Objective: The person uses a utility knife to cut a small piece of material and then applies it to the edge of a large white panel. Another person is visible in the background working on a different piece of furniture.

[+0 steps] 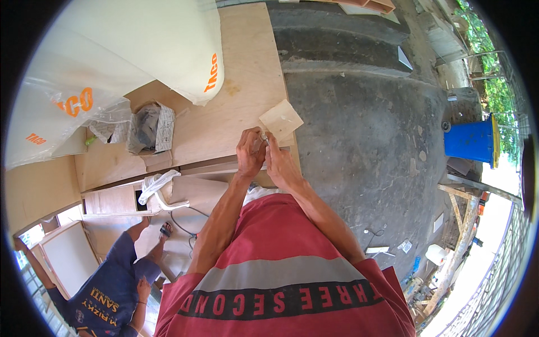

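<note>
My left hand [251, 150] and my right hand [281, 163] meet in front of me at the edge of a plywood worktop [247, 73]. The fingers of both are closed in a pinch, close together. A small pale bit shows between the fingertips, too small to name. Just beyond my fingers lies a square, light-brown flat piece [282, 119], turned cornerwise and partly overhanging the worktop's right edge. A small light speck sits on its surface.
White sheets in clear plastic [140, 45] cover the worktop's far left, near an open carton [150, 128] with crumpled wrapping. A co-worker in dark blue [112, 292] is at lower left. Concrete floor [359, 140] stretches right, toward a blue bin [469, 143].
</note>
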`<action>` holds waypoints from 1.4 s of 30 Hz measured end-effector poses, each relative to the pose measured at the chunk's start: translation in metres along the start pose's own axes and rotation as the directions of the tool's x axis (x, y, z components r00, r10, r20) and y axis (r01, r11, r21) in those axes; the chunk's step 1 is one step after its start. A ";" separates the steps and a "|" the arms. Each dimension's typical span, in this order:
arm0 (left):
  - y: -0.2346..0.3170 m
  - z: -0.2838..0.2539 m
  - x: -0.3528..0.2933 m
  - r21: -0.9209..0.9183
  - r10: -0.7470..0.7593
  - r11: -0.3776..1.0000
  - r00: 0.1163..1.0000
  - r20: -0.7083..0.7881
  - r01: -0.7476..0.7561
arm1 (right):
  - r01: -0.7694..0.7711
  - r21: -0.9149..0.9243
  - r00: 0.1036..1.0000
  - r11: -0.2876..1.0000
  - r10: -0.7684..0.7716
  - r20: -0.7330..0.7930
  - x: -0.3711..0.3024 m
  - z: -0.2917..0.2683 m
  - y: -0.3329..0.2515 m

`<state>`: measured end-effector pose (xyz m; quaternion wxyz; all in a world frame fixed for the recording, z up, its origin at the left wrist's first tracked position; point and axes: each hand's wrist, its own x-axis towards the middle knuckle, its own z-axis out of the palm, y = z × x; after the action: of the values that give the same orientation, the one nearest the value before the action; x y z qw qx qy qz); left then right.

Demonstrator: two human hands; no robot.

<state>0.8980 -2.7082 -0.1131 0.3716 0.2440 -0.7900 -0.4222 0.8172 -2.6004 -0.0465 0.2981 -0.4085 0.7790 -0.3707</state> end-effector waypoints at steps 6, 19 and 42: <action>-0.001 -0.001 0.003 0.132 0.118 0.984 0.993 0.017 -0.119 | 0.046 -0.039 0.998 0.998 -0.048 -0.052 0.003 0.005 0.003; 0.169 -0.030 0.061 -0.771 0.049 0.637 0.998 0.046 0.004 | 0.149 0.649 0.987 0.746 -0.070 -0.147 -0.072 -0.133 -0.149; 0.247 -0.029 0.067 -0.946 -0.031 0.290 0.990 0.139 0.142 | 0.409 0.396 0.904 0.822 -0.306 -0.299 -0.089 -0.159 -0.153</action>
<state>0.8628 -2.6397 0.1325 0.3829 -0.0019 -0.3870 -0.8388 0.8024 -2.5310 0.1805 0.2197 -0.4238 0.6092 -0.6332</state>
